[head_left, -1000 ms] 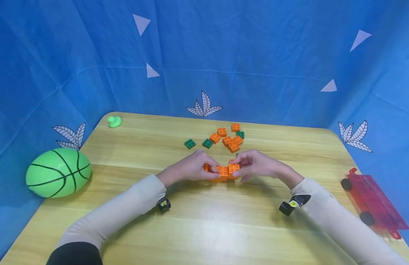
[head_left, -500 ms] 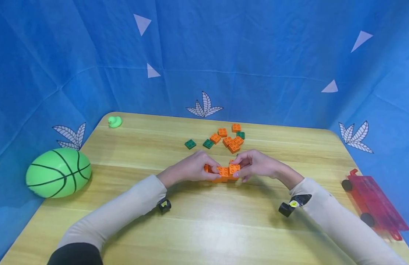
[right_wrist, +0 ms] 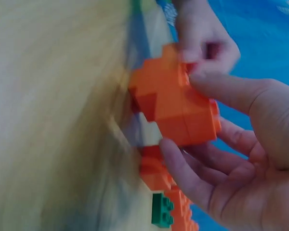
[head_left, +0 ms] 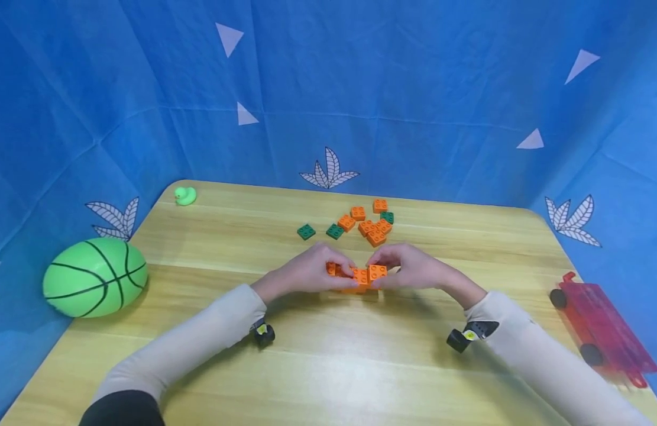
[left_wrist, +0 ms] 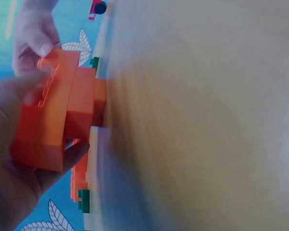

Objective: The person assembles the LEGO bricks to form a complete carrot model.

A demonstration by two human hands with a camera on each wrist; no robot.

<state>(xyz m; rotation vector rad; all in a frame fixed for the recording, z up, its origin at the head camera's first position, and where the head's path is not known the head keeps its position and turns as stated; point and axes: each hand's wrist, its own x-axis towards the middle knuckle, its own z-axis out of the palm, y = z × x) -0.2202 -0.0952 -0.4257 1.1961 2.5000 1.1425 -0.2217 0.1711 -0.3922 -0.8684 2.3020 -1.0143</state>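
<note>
Between the two hands is a built block of orange toy bricks (head_left: pixel 361 277), stepped in layers and narrower toward the bottom in the left wrist view. My left hand (head_left: pixel 311 270) grips its left end, thumb on the near side and fingers behind. At the other end, my right hand (head_left: pixel 412 267) holds the block (right_wrist: pixel 176 103) between thumb and fingers. The upper right brick (head_left: pixel 378 271) sits higher than the one beside it. Fingers cover parts of both ends. In the wrist views the block's underside appears just off the tabletop (left_wrist: pixel 197 110).
Beyond the hands lie several loose orange bricks (head_left: pixel 376 238) and flat green bricks (head_left: pixel 306 231). A green ball (head_left: pixel 95 278) sits at the left edge, with a green toy duck (head_left: pixel 185 196) at the back left. A red toy cart (head_left: pixel 605 325) stands at the right edge.
My right hand's lower fingers, seen below the block before, have drawn back behind it. The left hand keeps its grip, and the block stays almost in place.
</note>
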